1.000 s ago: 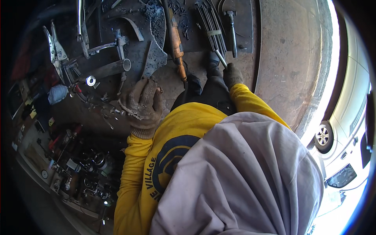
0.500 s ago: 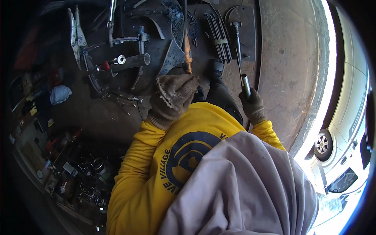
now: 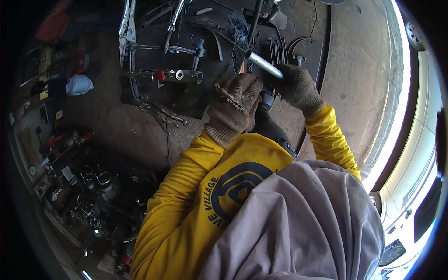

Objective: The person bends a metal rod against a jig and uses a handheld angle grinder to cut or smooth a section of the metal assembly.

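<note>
Both hands wear brown knitted work gloves. My right hand (image 3: 297,88) is closed around a short silver metal tube (image 3: 263,64), which slants up and left out of the fist. Just left of it, my left hand (image 3: 233,103) has its fingers curled and pressed together, back of the glove uppermost. What those fingers hold, if anything, is hidden. Beyond the hands lies a dark metal sheet (image 3: 205,60) on the floor. A welded metal frame with a larger grey pipe (image 3: 190,77) across it rests there, with locking pliers (image 3: 127,35) at its upper left corner.
Thin rods (image 3: 276,49) and a dark plate (image 3: 313,56) with a round outline lie beyond my right hand. My dark boot (image 3: 267,99) is below the hands. Cluttered metal parts (image 3: 100,184) stand at left. At the right, a pale car (image 3: 410,158) is past the floor's bright edge.
My right hand has come up and inward with the tube, which has swung from near upright to slanting left. My left hand has shifted right. The view has turned slightly.
</note>
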`<state>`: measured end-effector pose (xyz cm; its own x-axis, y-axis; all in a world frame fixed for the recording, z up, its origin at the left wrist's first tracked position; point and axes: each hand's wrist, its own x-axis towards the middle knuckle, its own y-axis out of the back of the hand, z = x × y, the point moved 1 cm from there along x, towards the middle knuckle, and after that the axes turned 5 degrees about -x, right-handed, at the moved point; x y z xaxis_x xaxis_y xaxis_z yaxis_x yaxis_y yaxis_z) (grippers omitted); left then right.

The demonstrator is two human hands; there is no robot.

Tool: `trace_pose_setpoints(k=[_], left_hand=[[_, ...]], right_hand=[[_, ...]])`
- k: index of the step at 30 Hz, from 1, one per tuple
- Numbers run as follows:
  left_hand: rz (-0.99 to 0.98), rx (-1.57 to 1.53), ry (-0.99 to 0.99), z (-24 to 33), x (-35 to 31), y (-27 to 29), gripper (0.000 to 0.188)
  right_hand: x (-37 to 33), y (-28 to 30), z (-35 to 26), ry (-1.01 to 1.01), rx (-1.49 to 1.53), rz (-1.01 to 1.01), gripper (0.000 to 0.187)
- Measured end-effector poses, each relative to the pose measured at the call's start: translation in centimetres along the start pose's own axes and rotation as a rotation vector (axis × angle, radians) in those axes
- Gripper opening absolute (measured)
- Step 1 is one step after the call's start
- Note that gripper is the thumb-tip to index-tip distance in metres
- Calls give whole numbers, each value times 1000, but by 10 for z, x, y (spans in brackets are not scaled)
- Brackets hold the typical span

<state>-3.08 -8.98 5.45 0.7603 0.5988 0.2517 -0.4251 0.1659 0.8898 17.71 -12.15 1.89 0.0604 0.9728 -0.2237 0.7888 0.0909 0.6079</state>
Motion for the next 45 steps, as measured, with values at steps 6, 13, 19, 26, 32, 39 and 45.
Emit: trace_pose_setpoints(k=[6,13,19,26,32,39,45], left_hand=[[65,222,204,-18,38,-22,37],[122,309,241,-44,58,-29,35],[113,133,348,-56,64,-37,31],[131,79,331,-60,69,-35,28],[172,50,339,-58,69,-31,28],[241,-12,422,-66,65,-42,21],[216,85,316,-62,68,-32,23]], right_hand=[[36,10,-21,66,-101,-74,22],[56,4,-9,4,-14,-77,22],[61,13,-25,112,-282,-92,20],[75,17,2,-190,93,-280,25],[76,21,4,-414,643,-410,29],[64,24,-8,-229,157,-264,34],[62,23,-15,-301,89,-229,34]])
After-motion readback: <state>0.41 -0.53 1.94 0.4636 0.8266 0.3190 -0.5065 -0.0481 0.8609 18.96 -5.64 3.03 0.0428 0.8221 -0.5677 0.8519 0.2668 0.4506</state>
